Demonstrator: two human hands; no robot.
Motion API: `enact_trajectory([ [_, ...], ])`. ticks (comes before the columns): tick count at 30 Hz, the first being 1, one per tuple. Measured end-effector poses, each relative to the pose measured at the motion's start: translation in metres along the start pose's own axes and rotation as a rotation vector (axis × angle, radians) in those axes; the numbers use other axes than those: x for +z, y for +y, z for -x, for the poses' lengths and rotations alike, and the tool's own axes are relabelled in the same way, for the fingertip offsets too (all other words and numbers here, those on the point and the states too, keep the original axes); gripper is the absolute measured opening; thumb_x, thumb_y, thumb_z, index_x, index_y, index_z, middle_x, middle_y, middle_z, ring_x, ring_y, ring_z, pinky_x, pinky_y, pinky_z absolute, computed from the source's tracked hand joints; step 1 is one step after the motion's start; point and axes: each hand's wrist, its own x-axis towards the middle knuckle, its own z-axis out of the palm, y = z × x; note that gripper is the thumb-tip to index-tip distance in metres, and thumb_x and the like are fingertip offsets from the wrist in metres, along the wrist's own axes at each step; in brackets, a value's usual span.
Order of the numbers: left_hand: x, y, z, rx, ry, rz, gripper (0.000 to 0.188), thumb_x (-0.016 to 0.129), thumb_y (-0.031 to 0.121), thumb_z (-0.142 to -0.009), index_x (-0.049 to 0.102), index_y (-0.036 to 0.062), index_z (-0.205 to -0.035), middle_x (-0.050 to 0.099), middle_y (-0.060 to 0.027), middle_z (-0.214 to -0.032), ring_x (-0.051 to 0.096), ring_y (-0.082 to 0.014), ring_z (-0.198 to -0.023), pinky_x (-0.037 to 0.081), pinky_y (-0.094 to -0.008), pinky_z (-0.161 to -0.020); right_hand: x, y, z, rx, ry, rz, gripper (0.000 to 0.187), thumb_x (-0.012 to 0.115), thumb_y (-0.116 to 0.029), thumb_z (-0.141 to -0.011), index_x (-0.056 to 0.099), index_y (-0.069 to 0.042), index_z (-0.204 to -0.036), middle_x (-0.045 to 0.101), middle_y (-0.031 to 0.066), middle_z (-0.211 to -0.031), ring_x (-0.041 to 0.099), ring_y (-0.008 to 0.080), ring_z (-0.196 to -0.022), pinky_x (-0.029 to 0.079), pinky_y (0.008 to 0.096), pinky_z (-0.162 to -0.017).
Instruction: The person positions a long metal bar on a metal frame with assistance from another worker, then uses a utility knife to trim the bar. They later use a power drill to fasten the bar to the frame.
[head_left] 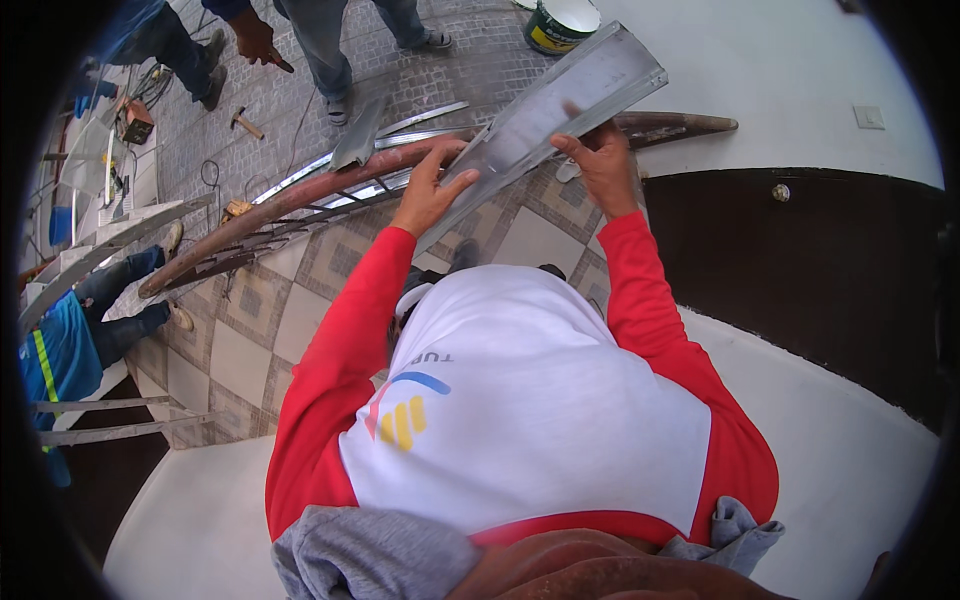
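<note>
A long, shiny galvanized metal channel (pixel 530 120) slants up and to the right in front of me, its upper end near a bucket. My left hand (pixel 430 190) grips its lower left edge, thumb stretched along the near side. Farther up, my right hand (pixel 600 168) is closed on the right edge, with the fingers partly hidden behind the metal. The channel crosses over a curved reddish-brown handrail (pixel 310 187) with dark bars beneath it. Another bent metal piece (pixel 360 135) rests by the rail, left of my left hand.
A paint bucket (pixel 562 26) stands against the white wall (pixel 770 70). A hammer (pixel 246 123) lies on the patterned floor beyond the rail. Two people stand there, one hand (pixel 258 42) pointing; another person (pixel 70 345) is at left near pale curved rails. Dark brown panel with a knob (pixel 780 193) at right.
</note>
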Motion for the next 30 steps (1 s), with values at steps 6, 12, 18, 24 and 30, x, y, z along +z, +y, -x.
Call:
enact_trajectory([
  [6, 0.022, 0.030, -0.033, 0.059, -0.005, -0.071, 0.029, 0.077, 0.019, -0.092, 0.069, 0.0047, -0.116, 0.072, -0.0059, -0.105, 0.066, -0.0149, -0.097, 0.050, -0.0292, -0.089, 0.005, -0.006, 0.009, -0.097, 0.068, -0.022, 0.059, 0.087, -0.033, -0.085, 0.066, 0.004, -0.126, 0.070, 0.0057, -0.107, 0.063, 0.0163, -0.098, 0.050, 0.0331, -0.090],
  [12, 0.034, 0.027, -0.040, -0.009, 0.074, -0.082, 0.023, 0.082, 0.022, -0.087, 0.072, 0.0048, -0.098, 0.063, -0.0055, -0.077, 0.055, -0.0145, -0.073, 0.046, -0.0324, -0.070, 0.013, -0.019, 0.024, 0.050, 0.014, -0.098, 0.061, 0.084, -0.004, -0.086, 0.056, 0.004, -0.139, 0.062, 0.0106, -0.135, 0.060, 0.0148, -0.118, 0.049, 0.0298, -0.103],
  [18, 0.038, 0.026, -0.034, -0.019, 0.079, -0.088, 0.018, 0.078, 0.022, -0.092, 0.070, 0.0052, -0.095, 0.061, 0.0004, -0.079, 0.051, -0.0100, -0.075, 0.043, -0.0277, -0.070, 0.015, -0.020, 0.030, 0.033, 0.017, -0.030, 0.061, 0.083, -0.005, -0.087, 0.055, 0.005, -0.140, 0.062, 0.0091, -0.131, 0.061, 0.0136, -0.112, 0.050, 0.0271, -0.098],
  [24, 0.030, 0.027, -0.042, -0.001, -0.025, 0.054, 0.023, 0.078, 0.024, -0.093, 0.071, 0.0044, -0.103, 0.063, -0.0003, -0.088, 0.056, -0.0113, -0.082, 0.046, -0.0296, -0.078, 0.004, -0.006, 0.024, 0.009, 0.031, -0.047, 0.063, 0.083, -0.009, -0.089, 0.052, 0.003, -0.142, 0.062, 0.0084, -0.131, 0.060, 0.0146, -0.115, 0.049, 0.0294, -0.101],
  [30, 0.035, 0.033, -0.037, -0.010, -0.041, -0.109, 0.024, 0.078, 0.024, -0.092, 0.072, 0.0040, -0.104, 0.067, -0.0015, -0.095, 0.059, -0.0119, -0.086, 0.047, -0.0299, -0.081, -0.015, -0.010, 0.024, 0.025, 0.035, 0.036, 0.062, 0.083, -0.011, -0.088, 0.054, 0.000, -0.141, 0.062, 0.0076, -0.132, 0.058, 0.0165, -0.120, 0.046, 0.0308, -0.105],
])
